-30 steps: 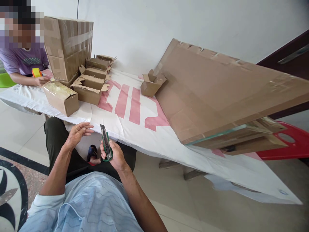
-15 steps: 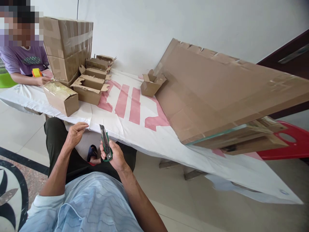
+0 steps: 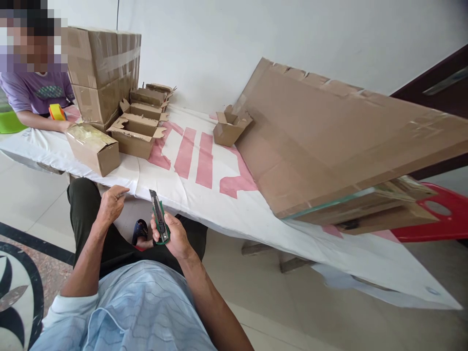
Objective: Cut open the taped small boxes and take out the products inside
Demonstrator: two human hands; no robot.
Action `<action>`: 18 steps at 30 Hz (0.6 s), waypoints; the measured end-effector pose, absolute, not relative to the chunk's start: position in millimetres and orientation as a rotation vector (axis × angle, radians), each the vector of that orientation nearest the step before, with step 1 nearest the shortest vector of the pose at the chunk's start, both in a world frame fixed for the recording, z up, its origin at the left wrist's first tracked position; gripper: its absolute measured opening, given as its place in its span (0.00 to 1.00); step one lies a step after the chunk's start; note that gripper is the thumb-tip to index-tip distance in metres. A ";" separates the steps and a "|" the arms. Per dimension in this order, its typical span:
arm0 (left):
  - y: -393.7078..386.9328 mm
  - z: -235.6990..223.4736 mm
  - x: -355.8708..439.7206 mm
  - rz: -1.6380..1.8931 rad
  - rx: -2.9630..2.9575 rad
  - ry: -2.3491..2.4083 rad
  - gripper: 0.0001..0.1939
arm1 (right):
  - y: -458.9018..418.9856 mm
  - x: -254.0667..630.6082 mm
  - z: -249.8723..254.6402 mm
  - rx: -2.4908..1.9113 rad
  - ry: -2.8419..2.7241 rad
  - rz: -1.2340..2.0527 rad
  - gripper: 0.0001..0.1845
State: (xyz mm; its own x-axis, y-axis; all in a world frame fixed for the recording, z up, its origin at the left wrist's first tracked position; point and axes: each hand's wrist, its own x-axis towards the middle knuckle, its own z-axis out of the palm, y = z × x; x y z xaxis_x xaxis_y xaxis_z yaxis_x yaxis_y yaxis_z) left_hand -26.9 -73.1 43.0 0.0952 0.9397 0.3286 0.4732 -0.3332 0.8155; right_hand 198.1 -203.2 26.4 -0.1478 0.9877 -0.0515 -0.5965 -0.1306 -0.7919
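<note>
My right hand is wrapped round a green-handled utility knife and holds it up in front of my lap, its dark blade pointing away from me. To the left, over my knee, my left hand has its fingers mostly folded in, with one fingertip sticking out towards the table edge. I see nothing held in it. Nearest to it on the table lies a taped cardboard box. Behind that box stands an open small carton with its flaps up.
A white cloth with red print covers the table. At the left, taller taped boxes are stacked beside a person and a yellow tape roll. A large cardboard sheet leans on the right, near a red chair and small carton.
The fingers of my left hand have folded in from being stretched out. The knife stays nearly still in my right hand. The other person's hand has shifted slightly.
</note>
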 end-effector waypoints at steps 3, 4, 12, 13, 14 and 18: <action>-70.9 42.7 -27.2 1.196 1.895 1.323 0.15 | -203.6 198.3 27.6 -0.720 -0.767 1.597 0.34; -71.8 43.8 -27.3 1.169 1.877 1.323 0.14 | -203.7 198.4 27.9 -0.721 -0.769 1.593 0.34; -79.3 54.3 -25.0 1.118 1.599 1.281 0.12 | -203.4 197.4 28.7 -0.732 -0.797 1.571 0.32; -78.4 53.8 -24.3 1.129 1.558 1.251 0.11 | -203.4 197.1 28.5 -0.736 -0.797 1.567 0.32; -77.5 53.0 -23.8 1.130 1.530 1.224 0.11 | -203.5 197.0 28.4 -0.740 -0.796 1.564 0.32; -75.0 49.3 -25.3 1.097 1.591 1.208 0.13 | -204.2 197.8 29.0 -0.758 -0.788 1.575 0.32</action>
State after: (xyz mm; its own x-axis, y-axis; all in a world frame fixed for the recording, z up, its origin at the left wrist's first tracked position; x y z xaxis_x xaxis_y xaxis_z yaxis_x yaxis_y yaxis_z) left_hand -25.3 -75.0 49.3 0.1536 0.9764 0.1520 0.2449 -0.1866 0.9514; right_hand 197.8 -204.2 29.0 -0.1306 0.9902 -0.0488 -0.5549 -0.1138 -0.8241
